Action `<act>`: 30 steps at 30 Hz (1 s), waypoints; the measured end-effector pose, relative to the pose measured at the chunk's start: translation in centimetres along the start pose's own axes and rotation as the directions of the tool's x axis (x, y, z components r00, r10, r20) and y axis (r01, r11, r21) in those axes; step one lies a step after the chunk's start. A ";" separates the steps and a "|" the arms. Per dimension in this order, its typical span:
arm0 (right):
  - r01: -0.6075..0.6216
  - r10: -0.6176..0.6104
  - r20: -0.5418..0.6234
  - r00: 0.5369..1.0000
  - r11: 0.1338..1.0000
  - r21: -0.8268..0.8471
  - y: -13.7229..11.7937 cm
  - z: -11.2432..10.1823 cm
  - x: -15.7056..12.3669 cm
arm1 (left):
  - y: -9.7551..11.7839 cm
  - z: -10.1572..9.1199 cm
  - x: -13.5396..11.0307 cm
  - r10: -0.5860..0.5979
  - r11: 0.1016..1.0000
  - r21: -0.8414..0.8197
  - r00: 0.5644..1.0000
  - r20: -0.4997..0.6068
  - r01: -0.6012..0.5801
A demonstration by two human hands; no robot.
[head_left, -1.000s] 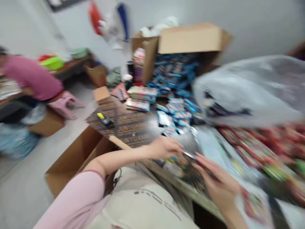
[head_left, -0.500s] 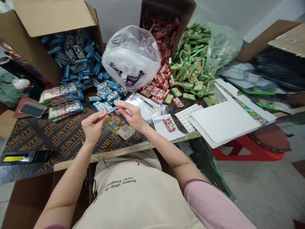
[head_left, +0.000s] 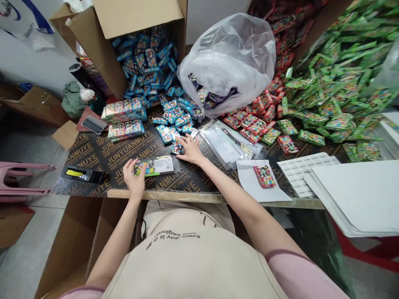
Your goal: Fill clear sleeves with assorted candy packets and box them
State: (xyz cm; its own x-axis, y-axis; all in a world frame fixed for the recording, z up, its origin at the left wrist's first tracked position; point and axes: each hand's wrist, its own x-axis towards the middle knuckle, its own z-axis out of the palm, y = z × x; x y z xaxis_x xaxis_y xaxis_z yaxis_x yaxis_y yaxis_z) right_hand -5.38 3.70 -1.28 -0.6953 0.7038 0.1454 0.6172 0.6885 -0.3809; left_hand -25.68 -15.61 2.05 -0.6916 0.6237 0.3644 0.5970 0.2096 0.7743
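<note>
My left hand (head_left: 134, 177) rests on the dark table board (head_left: 102, 155), its fingers holding the left end of a clear pouch with a printed card (head_left: 155, 165) that lies flat. My right hand (head_left: 191, 149) reaches further back with fingers spread, touching a small blue packet (head_left: 176, 148) at the edge of a pile of blue packets (head_left: 173, 118). Whether it grips the packet I cannot tell. A stack of clear empty pouches (head_left: 223, 143) lies just right of that hand.
A tipped cardboard box (head_left: 124, 25) spills blue packets. A clear plastic bag (head_left: 230, 58) holds dark packets. Red packets (head_left: 260, 112) and green packets (head_left: 336, 87) are heaped to the right. White sheets (head_left: 358, 191), a lone red packet (head_left: 264, 176), filled bundles (head_left: 124, 118), a phone (head_left: 93, 123) and a yellow-black tool (head_left: 81, 174) lie about.
The pouch, held up between both hands, now lies on the table under my left hand. My right hand let go and reached back to the blue packets. The camera swung left.
</note>
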 end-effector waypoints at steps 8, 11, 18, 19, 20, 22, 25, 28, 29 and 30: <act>-0.047 0.064 -0.262 0.963 0.996 0.073 -3.6 -4.0 -3.4 | 6.8 6.7 -0.2 -0.199 0.714 -0.498 0.825 0.529 0.492; -0.070 0.092 -0.228 0.969 0.992 0.104 -4.9 -5.9 -6.0 | 8.7 7.7 0.0 -0.242 0.535 -0.556 0.746 0.620 0.636; 0.106 -0.071 -0.123 0.990 0.948 0.299 -4.0 -8.5 -10.2 | 9.3 5.9 1.5 -0.276 0.476 -0.393 0.558 0.783 0.787; 0.135 -0.098 -0.133 0.986 0.942 0.306 -4.0 -8.5 -10.2 | 9.4 5.9 1.3 -0.263 0.481 -0.368 0.532 0.805 0.796; 0.168 -0.134 -0.126 0.983 0.933 0.317 -4.2 -8.5 -10.0 | 9.6 5.9 0.9 -0.250 0.489 -0.352 0.515 0.820 0.798; 0.227 -0.207 -0.094 0.974 0.911 0.345 -4.5 -8.3 -9.6 | 9.7 6.0 0.3 -0.214 0.534 -0.317 0.488 0.846 0.784; 0.248 -0.221 -0.115 0.968 0.905 0.345 -4.4 -7.7 -9.3 | 8.5 5.6 0.5 -0.108 0.722 -0.290 0.515 0.850 0.629; 0.198 -0.141 -0.196 0.970 0.929 0.314 -3.2 -7.1 -9.5 | 5.4 4.5 2.5 0.107 0.969 -0.223 0.627 0.771 0.110; 0.177 -0.112 -0.219 0.969 0.935 0.306 -2.7 -6.9 -9.6 | 4.1 4.1 3.2 0.168 0.986 -0.143 0.623 0.764 -0.090; 0.156 -0.086 -0.235 0.968 0.941 0.299 -2.3 -6.6 -9.7 | 3.0 3.8 3.8 0.197 0.967 -0.056 0.598 0.777 -0.247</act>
State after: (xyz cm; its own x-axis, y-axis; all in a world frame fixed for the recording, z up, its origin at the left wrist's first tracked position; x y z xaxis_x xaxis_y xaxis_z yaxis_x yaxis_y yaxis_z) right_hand 2.35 -3.55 4.20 -0.6397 0.6633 0.3883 0.3622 0.7058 -0.6088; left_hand -24.98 -9.76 3.78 0.0201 0.9993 -0.0312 0.7257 0.0069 0.6880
